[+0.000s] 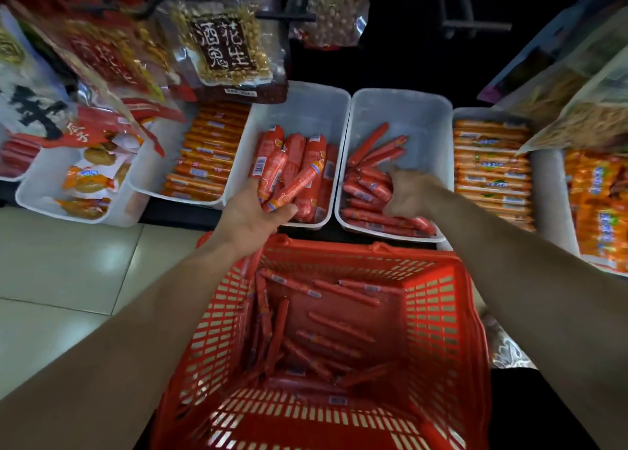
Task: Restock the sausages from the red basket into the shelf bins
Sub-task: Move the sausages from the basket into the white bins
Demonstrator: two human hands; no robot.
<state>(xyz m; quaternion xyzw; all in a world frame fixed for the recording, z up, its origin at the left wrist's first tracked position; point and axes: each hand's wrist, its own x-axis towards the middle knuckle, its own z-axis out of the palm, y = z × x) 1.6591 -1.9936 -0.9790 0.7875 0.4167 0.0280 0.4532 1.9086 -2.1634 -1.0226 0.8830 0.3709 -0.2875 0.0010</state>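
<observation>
Two hands are at work at once, so I judge the placing step is under way. My left hand [253, 208], at centre frame, has its fingers closed round two thick sausages [282, 181] and holds them over the near edge of the middle white bin [299, 109], which already carries a row of the same kind. My right hand [406, 194], just right of centre, is down among the thin sausages [365, 186] in the neighbouring white bin [407, 113]; its fingers are curled into the pile, but I cannot tell whether they grip anything or only press it flat. The red basket [452, 313] fills the lower centre of the frame, and a fair scatter of slim sausages [334, 330] lies on its floor, so the job is well short of done. Next, I reckon, the left hand should lay its pair lengthwise beside the others and let go, then both hands come back to the basket for more, with each kind kept to its own bin.
</observation>
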